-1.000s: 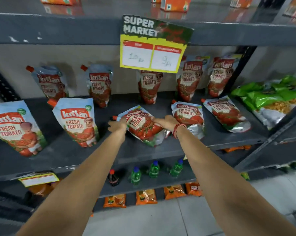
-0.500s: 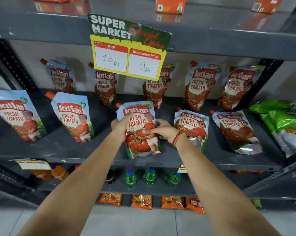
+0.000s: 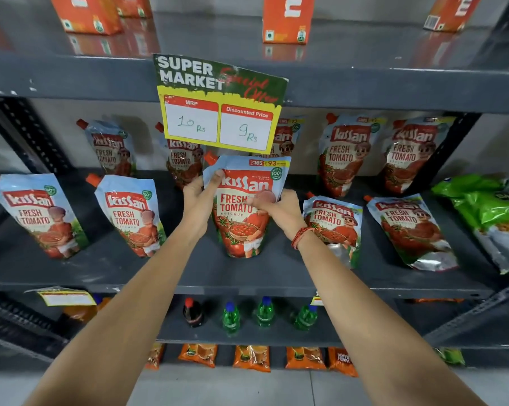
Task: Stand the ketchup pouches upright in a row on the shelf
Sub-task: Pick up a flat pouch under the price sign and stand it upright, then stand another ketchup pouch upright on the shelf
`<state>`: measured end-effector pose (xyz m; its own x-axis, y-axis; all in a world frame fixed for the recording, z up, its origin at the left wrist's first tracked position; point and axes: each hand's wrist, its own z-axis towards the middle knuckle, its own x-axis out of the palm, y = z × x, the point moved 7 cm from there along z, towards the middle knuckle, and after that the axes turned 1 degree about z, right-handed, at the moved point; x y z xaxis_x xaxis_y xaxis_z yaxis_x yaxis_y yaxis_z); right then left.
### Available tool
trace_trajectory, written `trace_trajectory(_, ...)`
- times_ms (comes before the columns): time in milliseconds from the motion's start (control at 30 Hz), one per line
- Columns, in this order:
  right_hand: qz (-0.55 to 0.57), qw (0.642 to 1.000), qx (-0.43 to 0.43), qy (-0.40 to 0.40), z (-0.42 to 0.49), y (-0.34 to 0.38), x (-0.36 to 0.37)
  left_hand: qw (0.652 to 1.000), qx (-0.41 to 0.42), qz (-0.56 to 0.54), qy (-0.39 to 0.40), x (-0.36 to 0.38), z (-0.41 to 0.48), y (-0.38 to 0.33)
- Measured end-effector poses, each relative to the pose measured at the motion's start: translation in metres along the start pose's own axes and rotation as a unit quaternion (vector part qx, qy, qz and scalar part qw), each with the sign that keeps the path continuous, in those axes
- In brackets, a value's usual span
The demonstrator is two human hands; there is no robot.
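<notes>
A Kissan ketchup pouch [image 3: 244,218] stands upright in the middle of the grey shelf [image 3: 247,273], its base on the shelf board. My left hand [image 3: 199,197] grips its upper left edge, thumb on the front. My right hand [image 3: 279,208] holds its right side, thumb across the label. To the left, two front-row pouches [image 3: 39,215] [image 3: 129,215] stand upright. On the right, two pouches [image 3: 334,227] [image 3: 411,230] lie tilted back. Several pouches [image 3: 347,153] lean against the back wall.
A price sign [image 3: 219,104] hangs from the upper shelf edge just above the held pouch. Green snack bags [image 3: 487,212] fill the shelf's right end. Orange cartons [image 3: 287,19] stand on the top shelf. Small bottles [image 3: 231,317] line the shelf below.
Both hands have lifted the middle pouch from lying flat to standing upright on the shelf. The camera has moved closer and tilted up.
</notes>
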<state>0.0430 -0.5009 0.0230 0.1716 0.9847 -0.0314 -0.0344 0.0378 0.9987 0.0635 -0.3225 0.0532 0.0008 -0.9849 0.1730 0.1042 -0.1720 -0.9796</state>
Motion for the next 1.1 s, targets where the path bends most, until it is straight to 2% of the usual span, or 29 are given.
trace_trajectory(267, -0.013, 1.000, 0.003, 0.015, -0.004, 0.003, -0.006, 1.000, 0.018, -0.013, -0.018, -0.001, -0.012, 0.000)
trace_trajectory(333, -0.007, 1.000, -0.017, 0.014, -0.007, 0.014, -0.016, 0.998, 0.032, -0.001, -0.060, 0.000, -0.023, 0.000)
trace_trajectory(367, -0.006, 1.000, -0.028, 0.008, -0.010, 0.020, -0.024, 0.992, 0.053, 0.029, -0.108, -0.002, -0.031, -0.001)
trace_trajectory(433, -0.010, 0.998, -0.054, -0.031, -0.013, 0.030, -0.048, 0.952, 0.133, 0.156, -0.228, -0.004, -0.054, -0.008)
trace_trajectory(500, -0.001, 0.994, -0.071, -0.087, -0.018, 0.033, -0.080, 0.904, 0.210, 0.251, -0.274, 0.019, -0.084, -0.012)
trace_trajectory(567, 0.004, 0.986, -0.064, -0.156, -0.022, 0.023, -0.115, 0.891, 0.273, 0.298, -0.209, 0.061, -0.102, -0.007)
trace_trajectory(633, -0.027, 0.973, -0.015, -0.228, -0.027, 0.001, -0.153, 0.884, 0.309, 0.339, -0.088, 0.104, -0.104, 0.007)
trace_trajectory(733, -0.177, 0.943, 0.084, -0.270, -0.041, -0.033, -0.193, 0.899, 0.252, 0.354, 0.046, 0.142, -0.081, 0.031)
trace_trajectory(767, -0.222, 0.934, 0.108, -0.259, -0.045, -0.043, -0.202, 0.904, 0.216, 0.362, 0.072, 0.153, -0.072, 0.038)
trace_trajectory(833, -0.237, 0.935, 0.146, -0.219, -0.047, -0.060, -0.207, 0.907, 0.123, 0.388, 0.107, 0.169, -0.055, 0.059)
trace_trajectory(967, -0.117, 0.948, 0.210, -0.208, -0.042, -0.078, -0.199, 0.907, -0.131, 0.373, 0.145, 0.175, -0.038, 0.114)
trace_trajectory(1100, 0.011, 0.945, 0.247, -0.213, -0.030, -0.091, -0.195, 0.949, -0.201, 0.214, 0.115, 0.177, -0.048, 0.125)
